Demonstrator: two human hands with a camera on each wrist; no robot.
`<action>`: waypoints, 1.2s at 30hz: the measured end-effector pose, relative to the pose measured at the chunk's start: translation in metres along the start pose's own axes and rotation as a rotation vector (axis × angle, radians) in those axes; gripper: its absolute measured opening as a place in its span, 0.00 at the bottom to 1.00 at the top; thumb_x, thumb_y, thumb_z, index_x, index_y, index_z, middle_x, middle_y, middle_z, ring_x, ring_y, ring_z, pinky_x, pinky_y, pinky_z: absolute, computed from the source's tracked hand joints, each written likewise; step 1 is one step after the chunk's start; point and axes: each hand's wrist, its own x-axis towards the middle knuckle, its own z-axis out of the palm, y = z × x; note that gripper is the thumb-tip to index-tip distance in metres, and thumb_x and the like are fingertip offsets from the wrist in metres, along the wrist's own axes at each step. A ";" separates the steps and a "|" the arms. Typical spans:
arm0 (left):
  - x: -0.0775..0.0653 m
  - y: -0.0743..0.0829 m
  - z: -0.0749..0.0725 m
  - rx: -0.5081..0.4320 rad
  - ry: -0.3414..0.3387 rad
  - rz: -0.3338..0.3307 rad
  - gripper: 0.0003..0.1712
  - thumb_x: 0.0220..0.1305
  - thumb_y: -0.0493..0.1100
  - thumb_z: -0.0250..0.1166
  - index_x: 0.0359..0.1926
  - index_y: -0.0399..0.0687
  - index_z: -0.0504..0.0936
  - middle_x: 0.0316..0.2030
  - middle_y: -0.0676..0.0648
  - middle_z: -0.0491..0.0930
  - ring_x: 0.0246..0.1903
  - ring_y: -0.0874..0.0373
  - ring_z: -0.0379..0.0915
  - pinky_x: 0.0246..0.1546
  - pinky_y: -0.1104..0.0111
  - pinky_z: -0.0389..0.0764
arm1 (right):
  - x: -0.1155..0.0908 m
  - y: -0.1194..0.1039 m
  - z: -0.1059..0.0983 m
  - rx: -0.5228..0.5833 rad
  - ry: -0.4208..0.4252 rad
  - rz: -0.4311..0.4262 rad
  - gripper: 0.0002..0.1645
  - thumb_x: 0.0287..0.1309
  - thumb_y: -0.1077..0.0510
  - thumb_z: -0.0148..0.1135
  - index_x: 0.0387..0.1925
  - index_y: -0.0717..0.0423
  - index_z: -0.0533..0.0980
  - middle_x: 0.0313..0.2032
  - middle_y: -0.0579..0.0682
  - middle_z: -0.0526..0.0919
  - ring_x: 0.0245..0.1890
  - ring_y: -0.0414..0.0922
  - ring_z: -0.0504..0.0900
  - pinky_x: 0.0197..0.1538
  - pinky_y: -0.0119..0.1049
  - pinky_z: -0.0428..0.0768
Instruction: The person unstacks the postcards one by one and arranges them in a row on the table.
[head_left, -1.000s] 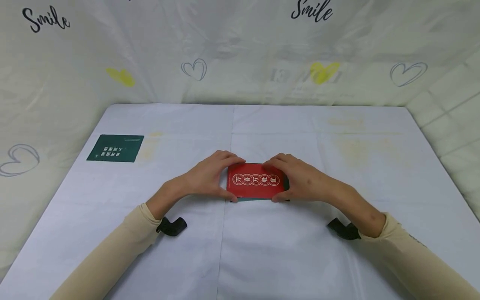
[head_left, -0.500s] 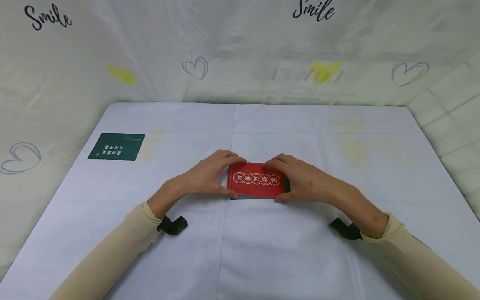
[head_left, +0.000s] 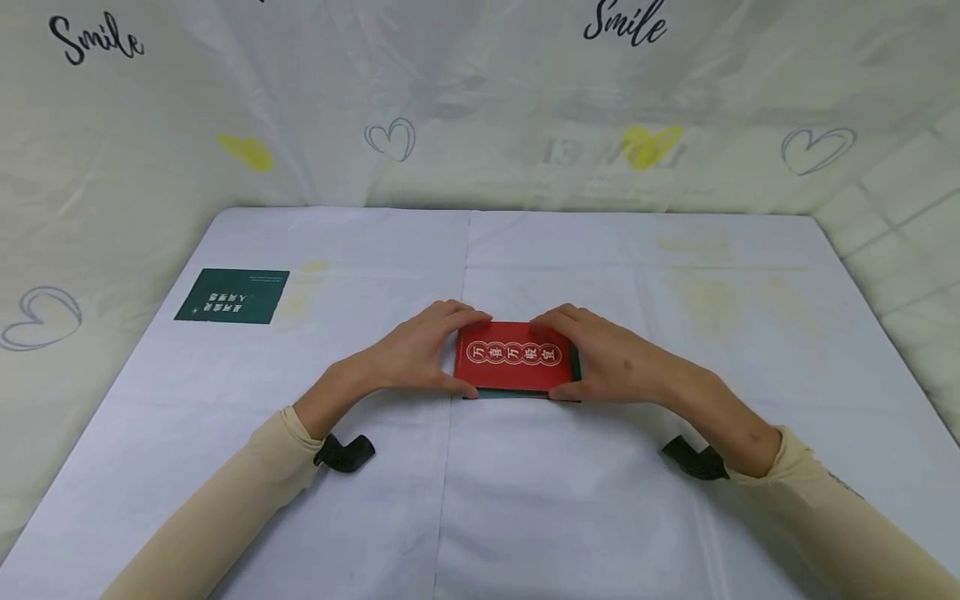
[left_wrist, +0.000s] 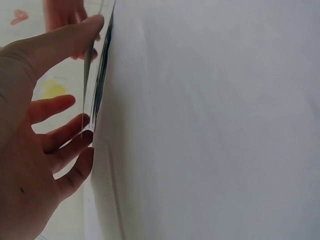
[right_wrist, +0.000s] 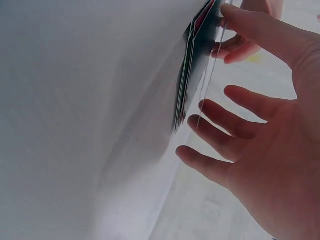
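A red envelope (head_left: 513, 379) with white Chinese lettering lies at mid-table on top of a stack of other envelopes (right_wrist: 186, 75). Dark green edges of that stack peek out along its near and right sides. My left hand (head_left: 412, 354) holds the red envelope's left end between thumb and fingers. At the opposite end, my right hand (head_left: 611, 354) grips it the same way, thumb on the near side. Seen edge-on in both wrist views, the top envelope stands slightly apart from the layers beneath. How many layers lie below is hard to make out.
A dark green envelope (head_left: 232, 296) with white print lies flat at the table's left. White cloth (head_left: 495, 500) with faint yellow stains covers the table. Behind it hangs a pale curtain (head_left: 480, 92) with hearts and lettering. Black straps (head_left: 345, 454) show at both wrists.
The red envelope has shifted slightly away from me, and more dark edge shows along its near side. My right hand has moved a little to the right; my left has barely moved.
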 end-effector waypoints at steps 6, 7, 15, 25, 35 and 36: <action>0.001 -0.001 -0.001 -0.022 0.034 0.009 0.54 0.50 0.55 0.82 0.76 0.55 0.68 0.70 0.51 0.70 0.71 0.56 0.64 0.65 0.57 0.81 | -0.001 0.001 -0.003 0.034 0.023 -0.018 0.51 0.51 0.47 0.82 0.73 0.46 0.66 0.68 0.46 0.73 0.68 0.47 0.72 0.63 0.51 0.84; 0.001 -0.001 -0.002 -0.025 0.041 0.012 0.54 0.50 0.55 0.82 0.76 0.55 0.68 0.70 0.51 0.70 0.71 0.56 0.64 0.65 0.57 0.81 | -0.001 0.001 -0.004 0.039 0.026 -0.019 0.52 0.51 0.47 0.82 0.74 0.45 0.65 0.68 0.46 0.72 0.68 0.47 0.71 0.62 0.51 0.84; 0.002 -0.004 -0.006 -0.089 0.079 0.023 0.55 0.50 0.53 0.83 0.76 0.55 0.67 0.71 0.51 0.69 0.69 0.57 0.65 0.51 0.63 0.86 | -0.002 0.002 -0.007 0.053 0.062 -0.033 0.56 0.53 0.49 0.81 0.77 0.47 0.60 0.71 0.48 0.69 0.70 0.48 0.69 0.63 0.52 0.83; -0.001 -0.009 -0.010 -0.148 0.122 0.010 0.54 0.52 0.52 0.82 0.77 0.52 0.65 0.72 0.51 0.69 0.71 0.58 0.63 0.53 0.61 0.85 | 0.003 0.008 -0.007 0.092 0.121 0.045 0.54 0.54 0.42 0.79 0.76 0.49 0.62 0.71 0.51 0.68 0.71 0.52 0.69 0.61 0.53 0.85; -0.001 -0.017 -0.012 -0.158 0.185 -0.011 0.53 0.54 0.53 0.81 0.78 0.54 0.64 0.73 0.52 0.68 0.71 0.60 0.62 0.54 0.60 0.84 | 0.008 0.007 -0.007 0.282 0.182 0.123 0.48 0.67 0.51 0.69 0.79 0.56 0.55 0.64 0.57 0.78 0.60 0.54 0.82 0.61 0.54 0.84; -0.001 -0.018 -0.013 -0.160 0.190 -0.012 0.53 0.54 0.52 0.81 0.78 0.54 0.65 0.73 0.52 0.68 0.71 0.60 0.62 0.54 0.60 0.84 | 0.009 0.007 -0.007 0.292 0.184 0.123 0.48 0.67 0.51 0.69 0.79 0.56 0.55 0.63 0.57 0.78 0.58 0.54 0.83 0.60 0.53 0.84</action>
